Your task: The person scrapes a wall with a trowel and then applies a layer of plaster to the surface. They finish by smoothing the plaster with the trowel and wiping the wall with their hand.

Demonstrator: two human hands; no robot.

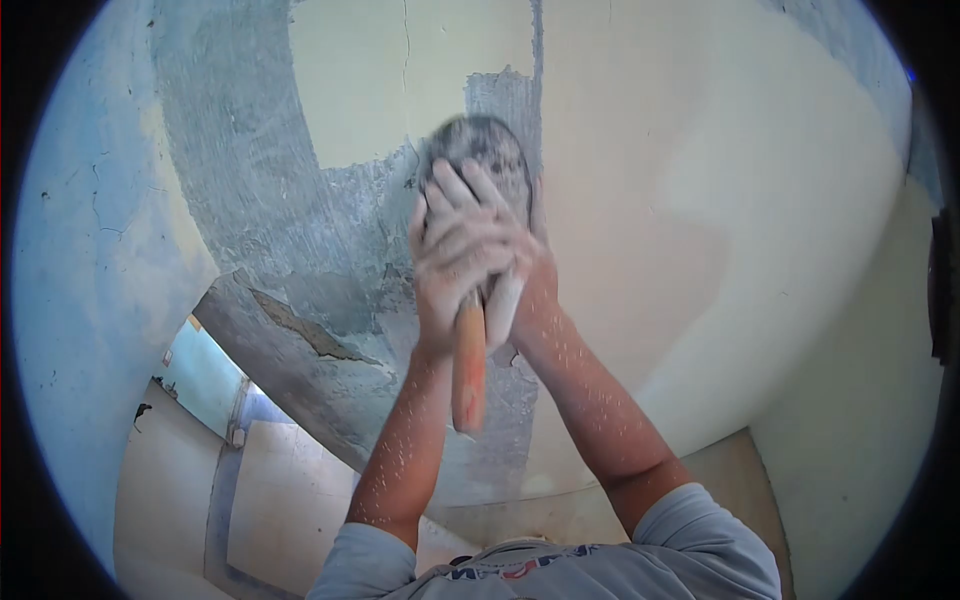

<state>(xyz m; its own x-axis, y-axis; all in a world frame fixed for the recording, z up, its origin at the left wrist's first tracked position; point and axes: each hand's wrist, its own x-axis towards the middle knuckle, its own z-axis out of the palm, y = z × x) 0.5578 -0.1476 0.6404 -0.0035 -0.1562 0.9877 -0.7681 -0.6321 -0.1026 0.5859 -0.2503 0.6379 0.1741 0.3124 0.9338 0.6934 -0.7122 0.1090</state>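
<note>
A trowel [469, 385] with an orange-brown wooden handle is in front of me, its handle pointing down toward my chest. Its dark, rounded blade [492, 140], smeared with white dust, lies against the patchy wall [355, 215]. My left hand [437, 300] and my right hand [522, 268] overlap on the blade just above the handle, both dusted white. They are closed over the trowel, with some fingers stretched up along its face. Where the hands cross, I cannot make out every finger. White specks cover both forearms.
Grey scraped areas border a cream patch [400, 80] and a smooth cream wall section [640, 230]. Flaking paint [300, 325] hangs along the lower left edge. A blue wall [85, 230] stands left, with an opening [270, 405] below. A dark object [940, 285] is far right.
</note>
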